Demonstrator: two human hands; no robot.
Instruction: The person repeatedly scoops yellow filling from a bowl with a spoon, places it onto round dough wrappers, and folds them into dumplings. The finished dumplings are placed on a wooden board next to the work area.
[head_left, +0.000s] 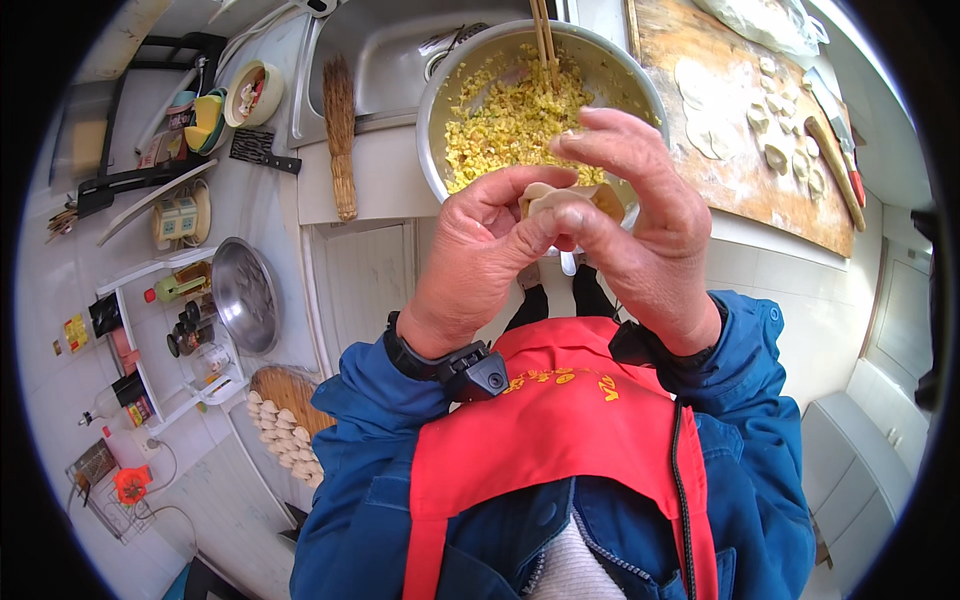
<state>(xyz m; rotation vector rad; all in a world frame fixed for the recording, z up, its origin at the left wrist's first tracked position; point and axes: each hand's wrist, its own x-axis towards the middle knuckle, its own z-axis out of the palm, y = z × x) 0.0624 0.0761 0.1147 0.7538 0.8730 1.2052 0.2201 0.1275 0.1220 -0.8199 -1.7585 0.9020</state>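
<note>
A filled dough wrapper (547, 193), partly folded, is held up in front of me over the near rim of a large steel bowl (429, 142). My left hand (472, 251) grips its left side between thumb and curled fingers. The thumb of my right hand (656, 232) presses on the near edge, while that hand's upper fingers are raised and spread. Some of the dough is hidden behind both thumbs. Chopped yellow-green filling (491, 124) lies in the bowl, with a pair of chopsticks (543, 37) standing in it.
On the right, a floured wooden board (802, 217) bears flat wrappers (694, 82), dough pieces (784, 112), a rolling pin (836, 172) and a knife (831, 109). Several shaped dumplings (281, 435) sit on a board at left. A straw brush (342, 135) and cleaver (259, 152) lie near the sink (367, 82).
</note>
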